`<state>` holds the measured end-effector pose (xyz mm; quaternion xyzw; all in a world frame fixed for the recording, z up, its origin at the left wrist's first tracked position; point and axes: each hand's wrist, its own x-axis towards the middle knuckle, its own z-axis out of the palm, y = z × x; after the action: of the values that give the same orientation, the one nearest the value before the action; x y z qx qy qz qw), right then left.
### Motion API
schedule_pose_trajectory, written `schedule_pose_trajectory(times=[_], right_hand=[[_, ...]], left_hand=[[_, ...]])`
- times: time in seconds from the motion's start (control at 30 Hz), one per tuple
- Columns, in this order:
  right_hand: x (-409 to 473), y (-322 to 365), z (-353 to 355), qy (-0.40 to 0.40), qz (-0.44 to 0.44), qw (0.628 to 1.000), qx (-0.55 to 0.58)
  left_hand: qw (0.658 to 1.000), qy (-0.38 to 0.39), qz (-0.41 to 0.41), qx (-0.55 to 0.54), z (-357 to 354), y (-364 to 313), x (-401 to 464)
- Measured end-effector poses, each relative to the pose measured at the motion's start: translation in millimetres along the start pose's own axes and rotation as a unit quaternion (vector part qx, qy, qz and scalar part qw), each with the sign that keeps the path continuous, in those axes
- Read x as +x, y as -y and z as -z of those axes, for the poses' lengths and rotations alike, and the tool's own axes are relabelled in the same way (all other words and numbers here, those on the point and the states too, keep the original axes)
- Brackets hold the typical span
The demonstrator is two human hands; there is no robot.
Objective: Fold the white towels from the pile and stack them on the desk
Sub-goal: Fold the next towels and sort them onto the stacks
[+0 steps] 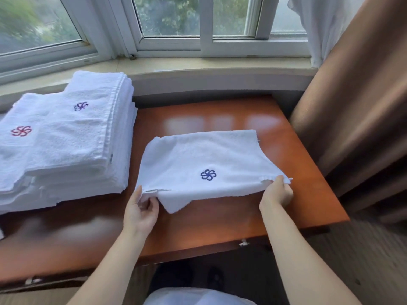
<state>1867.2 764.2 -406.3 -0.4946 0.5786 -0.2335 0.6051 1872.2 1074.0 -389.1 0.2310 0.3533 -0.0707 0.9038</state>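
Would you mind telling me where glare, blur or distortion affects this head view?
Head view: window glare lies in pale patches on the desk beyond the held towel; the left window and near desk edge are smeared; wide-angle bending curves the sill; both hands stay sharp.

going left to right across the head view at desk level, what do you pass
White folded towel with a red emblem → white towel stack with a purple emblem → left hand → white towel with a blue emblem → right hand → brown curtain

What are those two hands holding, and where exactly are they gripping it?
A white towel with a blue emblem. The left hand pinches its near left corner, the right hand its near right corner, lifting that edge off the desk.
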Motion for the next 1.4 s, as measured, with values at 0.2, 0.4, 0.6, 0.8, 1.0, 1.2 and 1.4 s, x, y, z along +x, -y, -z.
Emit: schedule_pose_trajectory(times=[0.2,0.4,0.6,0.8,1.0,1.2,1.4], right_hand=[[-10,3,31,-0.037,0.088,0.99,-0.099],[-45,20,38,-0.002,0.124,0.991,0.044],[-52,-4,43,-0.07,0.069,0.991,0.085],[-38,-54,65,-0.03,-0.037,0.995,-0.087],[-17,-34,65,-0.068,0.173,0.957,-0.225],[16,-38,79,0.097,0.138,0.893,-0.417],[14,-32,78,0.204,0.082,0.948,-0.231]], left_hand=[[0.978,0.023,0.072,0.193,8,-9,-20],[0.92,-0.066,-0.186,0.339,14,-32,-44],[0.898,-0.117,-0.201,0.373,53,-20,-63],[0.927,-0.176,0.011,0.332,87,9,-54],[0.817,-0.135,-0.089,0.553,77,0,-43],[0.842,0.036,-0.005,0.538,67,-3,-42],[0.834,0.059,0.005,0.549,68,-2,-46]])
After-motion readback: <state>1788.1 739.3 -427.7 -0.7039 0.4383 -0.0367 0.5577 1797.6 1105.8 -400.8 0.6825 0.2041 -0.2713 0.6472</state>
